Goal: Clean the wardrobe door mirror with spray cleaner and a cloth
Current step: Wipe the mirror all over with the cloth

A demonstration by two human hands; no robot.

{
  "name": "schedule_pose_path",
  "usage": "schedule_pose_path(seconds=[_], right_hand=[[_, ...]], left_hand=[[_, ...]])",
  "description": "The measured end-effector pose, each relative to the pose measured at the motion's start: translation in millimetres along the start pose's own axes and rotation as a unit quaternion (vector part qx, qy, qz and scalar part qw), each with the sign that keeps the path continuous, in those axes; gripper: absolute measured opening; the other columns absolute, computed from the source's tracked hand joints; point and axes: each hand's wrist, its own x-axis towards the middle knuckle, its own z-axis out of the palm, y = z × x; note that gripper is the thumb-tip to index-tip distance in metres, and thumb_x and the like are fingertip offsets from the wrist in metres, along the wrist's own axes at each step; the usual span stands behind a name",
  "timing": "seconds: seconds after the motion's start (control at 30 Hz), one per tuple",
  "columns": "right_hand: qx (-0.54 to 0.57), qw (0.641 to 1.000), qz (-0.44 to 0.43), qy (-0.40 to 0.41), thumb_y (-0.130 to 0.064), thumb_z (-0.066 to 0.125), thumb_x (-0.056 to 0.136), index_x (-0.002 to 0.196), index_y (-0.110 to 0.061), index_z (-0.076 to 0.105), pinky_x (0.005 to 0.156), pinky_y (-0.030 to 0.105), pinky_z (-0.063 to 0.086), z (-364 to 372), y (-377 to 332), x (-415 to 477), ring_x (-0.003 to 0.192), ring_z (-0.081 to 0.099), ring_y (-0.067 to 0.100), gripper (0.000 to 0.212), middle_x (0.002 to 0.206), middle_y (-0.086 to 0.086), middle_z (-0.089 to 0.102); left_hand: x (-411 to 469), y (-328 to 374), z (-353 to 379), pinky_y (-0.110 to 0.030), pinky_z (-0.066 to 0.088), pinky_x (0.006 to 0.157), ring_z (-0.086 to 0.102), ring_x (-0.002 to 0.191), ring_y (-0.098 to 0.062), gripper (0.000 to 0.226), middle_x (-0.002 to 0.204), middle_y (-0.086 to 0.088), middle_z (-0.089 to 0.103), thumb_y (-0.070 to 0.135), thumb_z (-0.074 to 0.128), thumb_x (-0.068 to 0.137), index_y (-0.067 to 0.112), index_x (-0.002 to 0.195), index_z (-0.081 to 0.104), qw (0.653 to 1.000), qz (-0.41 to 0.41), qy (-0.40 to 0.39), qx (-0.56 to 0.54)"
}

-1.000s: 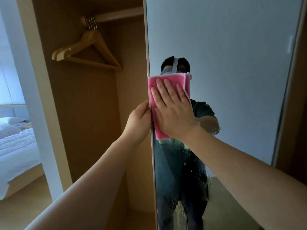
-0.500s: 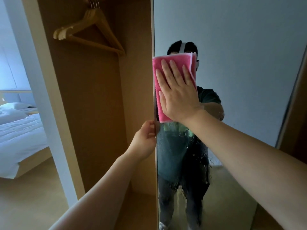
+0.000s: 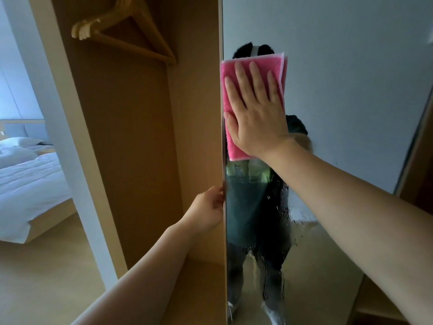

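Note:
The wardrobe door mirror fills the right half of the view, with spray droplets and runs on its lower part. A folded pink cloth lies flat on the glass near the door's left edge. My right hand presses on the cloth with straight, spread fingers. Lower down, my left hand grips the door's left edge, fingers curled round it. No spray bottle is in view.
The open wardrobe stands left of the door, with wooden hangers on top. Further left, through an opening, a bed with white bedding stands on a light floor. A person's reflection shows in the mirror.
My left hand has slid down the door edge, away from the cloth. My right hand stays flat on the cloth by the door edge. The view has tilted lower.

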Motion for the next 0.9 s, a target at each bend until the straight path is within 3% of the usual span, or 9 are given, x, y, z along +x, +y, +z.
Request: schedule_pose_path(seconds=[0.07,0.13,0.27,0.43,0.73,0.9], right_hand=[[0.001,1.000,0.004,-0.002,-0.043,0.026,0.102,0.152,-0.009,0.025,0.118,0.053,0.007,-1,0,0,0.145,0.020,0.040,0.060,0.158,0.017,0.024],[0.000,1.000,0.010,-0.005,-0.043,0.026,0.102,0.152,-0.008,0.024,0.118,0.052,0.006,-1,-3,-3,0.145,0.020,0.039,0.060,0.158,0.017,0.024],[-0.002,1.000,0.020,-0.013,-0.041,0.024,0.103,0.152,-0.008,0.022,0.118,0.051,0.005,-1,-10,-12,0.146,0.018,0.037,0.059,0.158,0.017,0.022],[-0.006,0.999,0.038,-0.013,-0.040,0.026,0.103,0.152,-0.007,0.023,0.118,0.049,0.004,3,-19,-23,0.146,0.020,0.036,0.059,0.158,0.017,0.024],[0.005,0.999,0.041,-0.009,-0.037,0.026,0.103,0.152,-0.008,0.023,0.120,0.048,0.005,15,-43,-74,0.145,0.022,0.036,0.057,0.157,0.016,0.027],[0.019,0.999,0.037,-0.004,-0.038,0.027,0.103,0.152,-0.009,0.020,0.121,0.048,0.004,23,-50,-95,0.147,0.014,0.034,0.058,0.158,0.015,0.023]], left_hand=[[-2,-3,2,-0.021,0.055,0.075,0.066,0.095,-0.008,0.053,0.103,0.011,0.069,0.011,0.047,0.067,0.040,0.110,0.056,1.000,-0.003,-0.006,-0.010],[-5,-6,3,-0.021,0.055,0.077,0.064,0.101,-0.007,0.056,0.109,0.011,0.067,0.007,0.048,0.072,0.039,0.117,0.054,1.000,0.006,-0.014,-0.010],[-8,-12,3,-0.040,0.057,0.085,0.063,0.107,-0.017,0.063,0.120,0.002,0.062,-0.002,0.056,0.084,0.035,0.133,0.043,0.999,0.009,-0.040,-0.036],[-6,-13,1,-0.042,0.056,0.086,0.063,0.108,-0.018,0.070,0.122,0.000,0.061,-0.006,0.058,0.084,0.025,0.143,0.037,0.997,0.000,-0.059,-0.047],[-4,-13,-1,-0.030,0.058,0.081,0.062,0.104,-0.013,0.071,0.120,0.004,0.059,-0.012,0.058,0.080,0.029,0.136,0.041,0.996,0.002,-0.076,-0.055],[-5,-12,-1,-0.042,0.057,0.085,0.062,0.107,-0.015,0.069,0.121,0.003,0.061,-0.004,0.063,0.071,0.039,0.123,0.046,0.993,0.006,-0.086,-0.087]])
